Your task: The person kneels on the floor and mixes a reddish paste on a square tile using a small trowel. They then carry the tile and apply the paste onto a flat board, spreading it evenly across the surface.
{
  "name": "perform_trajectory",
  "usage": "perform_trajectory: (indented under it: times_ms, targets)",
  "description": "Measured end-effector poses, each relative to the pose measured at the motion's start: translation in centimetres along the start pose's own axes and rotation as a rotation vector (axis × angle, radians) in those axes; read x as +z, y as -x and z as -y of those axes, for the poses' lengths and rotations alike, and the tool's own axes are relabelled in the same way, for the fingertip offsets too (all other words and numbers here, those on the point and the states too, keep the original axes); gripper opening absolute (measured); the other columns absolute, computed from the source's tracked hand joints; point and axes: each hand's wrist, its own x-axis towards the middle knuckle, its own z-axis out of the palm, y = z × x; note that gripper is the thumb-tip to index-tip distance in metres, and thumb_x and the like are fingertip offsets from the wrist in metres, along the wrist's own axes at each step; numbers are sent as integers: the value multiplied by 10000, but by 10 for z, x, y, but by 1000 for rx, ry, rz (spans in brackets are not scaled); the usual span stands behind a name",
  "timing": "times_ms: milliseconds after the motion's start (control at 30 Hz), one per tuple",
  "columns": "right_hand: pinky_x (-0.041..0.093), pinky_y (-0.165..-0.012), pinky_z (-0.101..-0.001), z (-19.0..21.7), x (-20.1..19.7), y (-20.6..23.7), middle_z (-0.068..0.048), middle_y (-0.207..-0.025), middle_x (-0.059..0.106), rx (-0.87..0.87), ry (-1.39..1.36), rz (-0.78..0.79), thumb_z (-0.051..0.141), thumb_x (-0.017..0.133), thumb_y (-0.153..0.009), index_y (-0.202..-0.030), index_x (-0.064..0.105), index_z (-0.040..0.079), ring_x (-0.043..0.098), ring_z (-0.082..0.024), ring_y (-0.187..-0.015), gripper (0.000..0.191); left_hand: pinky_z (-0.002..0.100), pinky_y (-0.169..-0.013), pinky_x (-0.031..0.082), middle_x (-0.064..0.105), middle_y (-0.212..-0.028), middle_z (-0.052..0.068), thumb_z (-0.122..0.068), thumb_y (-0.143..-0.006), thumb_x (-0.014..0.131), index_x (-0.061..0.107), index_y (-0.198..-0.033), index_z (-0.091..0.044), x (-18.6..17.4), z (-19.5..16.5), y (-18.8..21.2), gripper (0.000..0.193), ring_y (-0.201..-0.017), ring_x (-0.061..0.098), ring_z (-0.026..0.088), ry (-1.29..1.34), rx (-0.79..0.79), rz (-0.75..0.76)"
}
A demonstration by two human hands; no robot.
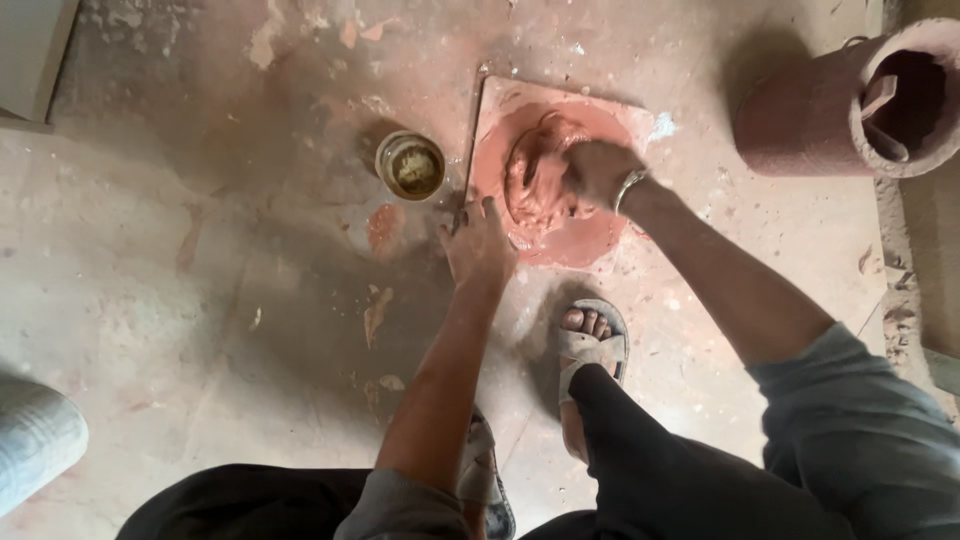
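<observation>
I see my right hand [598, 172] pressed closed into the lump of red clay [540, 180], which sits on the square board [500, 100] on the floor. My left hand [478, 245] lies open and flat, fingers spread, at the board's near edge, with a small round tin [410, 166] just to the left.

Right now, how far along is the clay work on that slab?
Done: a clay lump sits on the slab, with wet clay smeared around it. In hand: the right hand presses into the lump while the left hand rests at the slab's edge. Left: the lump is still rough and shapeless, not yet formed into anything.
</observation>
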Motion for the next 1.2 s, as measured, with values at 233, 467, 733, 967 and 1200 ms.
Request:
perform_trajectory:
  times_ms: [233,467,733,967,1200]
  targets:
    - [574,-784,-494,0,19,1,-183,-1012,718,-28,18,-36,244,631,-901,-1110,692,59,707,-341,-908,286,660,-1158,318,484,-1503,117,-209,-890,669,481,-1470,-91,3,5,1,621,-1155,661,317,-20,15,15]
    - [558,-873,-501,-25,12,-5,-263,-996,724,357,-216,-161,413,510,-1146,-1055,738,20,707,-384,-909,463,589,-1160,339,449,-1562,131,-197,-851,694,495,-1416,-76,-1,7,14,611,-1287,583,308,17,50,-62]
    - [581,-810,-439,11,23,-19,-151,-1151,716,-76,-56,-455,39,649,-858,-1237,705,77,681,-321,-945,385,550,-1199,267,408,-1565,126,-154,-792,705,274,-1555,-69,-3,11,19,880,-1433,435,276,150,-31,35]
    - [401,-1164,-416,33,29,-14,72,-1166,732,-634,410,-291,181,711,-815,-1108,766,306,595,-185,-1261,324,575,-1208,226,383,-1595,101,-115,-794,693,136,-1613,-113,-13,10,16,990,-1429,439,278,216,-49,50]
    - [236,-1248,-467,29,29,-3,104,-1174,703,-742,726,135,399,743,-827,-985,775,292,495,-161,-1344,194,603,-1172,264,389,-1565,134,-186,-817,714,139,-1609,-127,-11,6,18,980,-1417,440,326,-3,-28,87]
